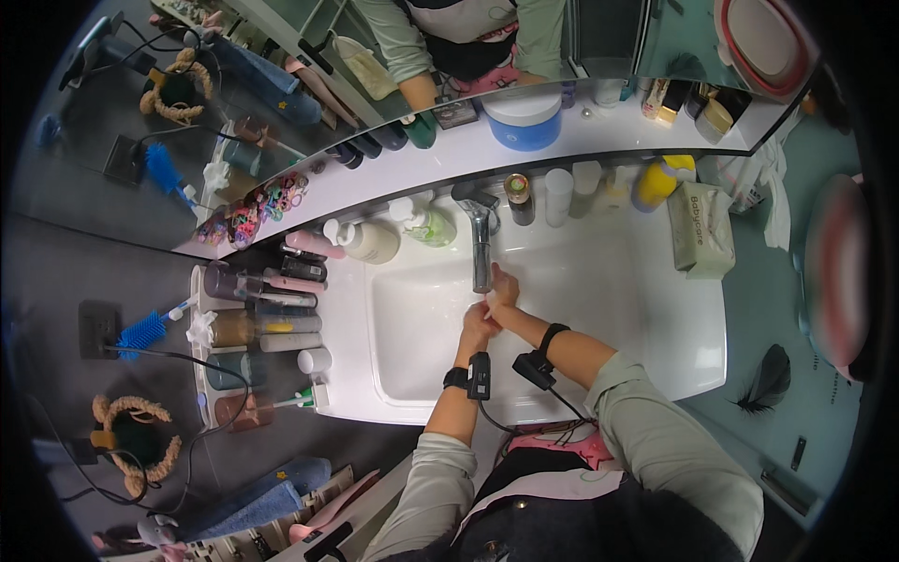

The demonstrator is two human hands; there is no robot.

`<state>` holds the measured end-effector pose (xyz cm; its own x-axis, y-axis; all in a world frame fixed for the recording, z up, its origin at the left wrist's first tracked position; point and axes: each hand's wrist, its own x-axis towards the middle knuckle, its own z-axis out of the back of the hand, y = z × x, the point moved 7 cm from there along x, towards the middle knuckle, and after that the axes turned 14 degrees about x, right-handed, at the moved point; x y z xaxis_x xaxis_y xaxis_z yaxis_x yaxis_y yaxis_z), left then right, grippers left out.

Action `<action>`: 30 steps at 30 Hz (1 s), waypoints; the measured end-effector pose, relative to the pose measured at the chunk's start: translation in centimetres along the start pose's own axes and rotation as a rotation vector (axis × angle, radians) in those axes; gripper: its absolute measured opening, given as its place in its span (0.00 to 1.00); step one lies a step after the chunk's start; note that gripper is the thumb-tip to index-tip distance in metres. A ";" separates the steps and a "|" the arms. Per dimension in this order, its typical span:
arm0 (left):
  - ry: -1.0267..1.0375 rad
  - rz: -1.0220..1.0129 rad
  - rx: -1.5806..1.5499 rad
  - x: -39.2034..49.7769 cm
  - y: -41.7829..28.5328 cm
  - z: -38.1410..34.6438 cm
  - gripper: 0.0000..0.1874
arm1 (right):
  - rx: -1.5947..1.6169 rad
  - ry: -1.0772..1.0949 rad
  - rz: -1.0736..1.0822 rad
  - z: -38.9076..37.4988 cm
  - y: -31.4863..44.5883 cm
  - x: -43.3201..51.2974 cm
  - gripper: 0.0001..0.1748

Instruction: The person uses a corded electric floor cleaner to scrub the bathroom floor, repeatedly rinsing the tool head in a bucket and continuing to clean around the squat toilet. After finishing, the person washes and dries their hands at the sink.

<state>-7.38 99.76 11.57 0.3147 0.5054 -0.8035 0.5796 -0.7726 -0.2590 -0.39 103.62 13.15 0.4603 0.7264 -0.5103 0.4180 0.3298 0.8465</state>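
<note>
A chrome faucet (481,246) rises at the back of a white washbasin (407,344). Just in front of its spout, my left hand (480,322) and my right hand (503,289) are close together over the basin, and they seem to touch. I make out no object in either hand; the fingers are partly hidden by each other and by the spout. Both wrists wear black straps with small cabled devices. On the ledge left of the faucet stand a green-and-white pump bottle (430,226) and a cream pump bottle (369,242). A dark bottle (520,200) stands right of it.
Tubes and bottles line the basin's left rim beside wall-mounted cups (232,327). At the back right are a yellow bottle (653,186) and a Babycare tissue pack (702,232). A shelf behind holds a blue-and-white jar (523,123) under the mirror. A folded basin (832,274) hangs far right.
</note>
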 end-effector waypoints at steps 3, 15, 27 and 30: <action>0.248 -0.041 -0.216 -1.4 -0.7 -3.8 0.21 | -0.030 0.419 0.065 -3.3 1.4 -1.3 0.12; 0.597 -0.384 0.068 -4.8 -2.9 -5.8 0.23 | -0.749 1.228 0.764 -4.7 9.4 -8.9 0.12; 0.143 0.112 0.681 0.5 0.2 -1.9 0.11 | -0.531 1.034 -0.092 -3.1 3.7 -2.4 0.17; 0.095 -0.130 0.911 0.5 -1.1 -2.2 0.09 | 0.294 0.812 -0.985 -1.2 0.3 -3.5 0.15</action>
<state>-6.18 101.73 12.65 0.3723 0.6080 -0.7013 -0.1874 -0.6908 -0.6984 -2.78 101.93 15.37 -0.6919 0.4455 -0.5682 0.5078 0.8596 0.0556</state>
